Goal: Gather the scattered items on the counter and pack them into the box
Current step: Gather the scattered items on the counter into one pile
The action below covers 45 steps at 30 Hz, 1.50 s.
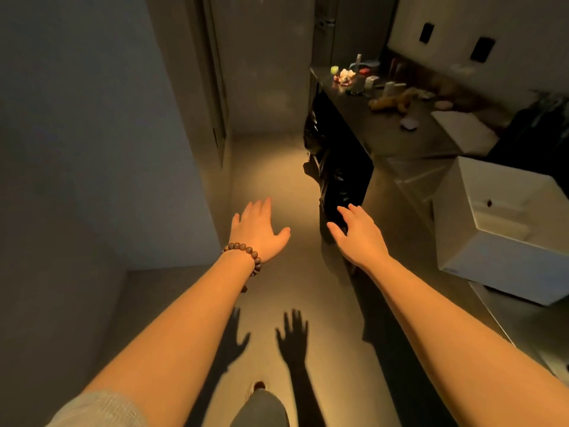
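both arms extended forward over the floor [268, 167]. left hand [258, 232] flat, fingers spread, grasping nothing; beaded bracelet [246, 257] on its wrist. right hand [358, 234] likewise spread and empty. dark counter [385, 134] stands ahead to the right, well apart from both hands, bearing scattered items: small bottles and containers [360, 78], a tan plush toy [391, 101]. white box [505, 229] sits at the counter's near end, tilted.

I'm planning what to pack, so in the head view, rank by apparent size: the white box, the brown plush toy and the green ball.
1. white box, but it is nearest the camera
2. brown plush toy
3. green ball
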Each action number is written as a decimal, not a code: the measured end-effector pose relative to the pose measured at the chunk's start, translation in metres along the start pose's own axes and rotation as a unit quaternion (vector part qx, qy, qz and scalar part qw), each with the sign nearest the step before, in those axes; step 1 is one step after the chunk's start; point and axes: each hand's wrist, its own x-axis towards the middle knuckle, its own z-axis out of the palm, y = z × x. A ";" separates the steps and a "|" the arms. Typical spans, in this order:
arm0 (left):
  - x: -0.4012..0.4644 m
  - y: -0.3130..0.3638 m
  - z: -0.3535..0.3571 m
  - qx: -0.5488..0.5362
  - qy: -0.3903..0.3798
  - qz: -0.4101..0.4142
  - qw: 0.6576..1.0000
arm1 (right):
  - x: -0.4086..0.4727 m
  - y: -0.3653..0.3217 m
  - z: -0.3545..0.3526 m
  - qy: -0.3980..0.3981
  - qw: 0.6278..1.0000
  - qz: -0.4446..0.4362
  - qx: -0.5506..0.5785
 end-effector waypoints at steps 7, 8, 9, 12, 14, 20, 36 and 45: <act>0.158 -0.023 0.026 -0.019 -0.006 0.005 1.000 | 0.159 0.018 0.023 0.007 1.000 0.015 0.013; 0.185 -0.028 0.028 -0.021 -0.007 0.006 1.000 | 0.186 0.018 0.026 0.009 1.000 0.020 0.016; 0.214 -0.035 0.029 -0.021 -0.006 0.007 1.000 | 0.216 0.017 0.029 0.012 1.000 0.022 0.017; 0.310 -0.053 0.029 -0.016 0.002 0.008 1.000 | 0.312 0.015 0.031 0.031 0.999 0.028 0.021; 0.374 -0.062 0.027 -0.016 -0.004 0.009 1.000 | 0.373 0.014 0.026 0.042 0.998 0.044 0.027; 0.537 -0.069 0.023 -0.013 -0.013 0.036 0.999 | 0.521 0.014 0.011 0.050 0.996 0.067 0.027; 0.838 -0.050 0.095 -0.020 -0.018 0.117 0.993 | 0.784 0.117 0.029 0.115 0.987 0.111 0.020; 1.061 0.051 0.139 -0.019 -0.069 0.229 0.971 | 0.966 0.214 -0.004 0.182 0.966 0.177 0.039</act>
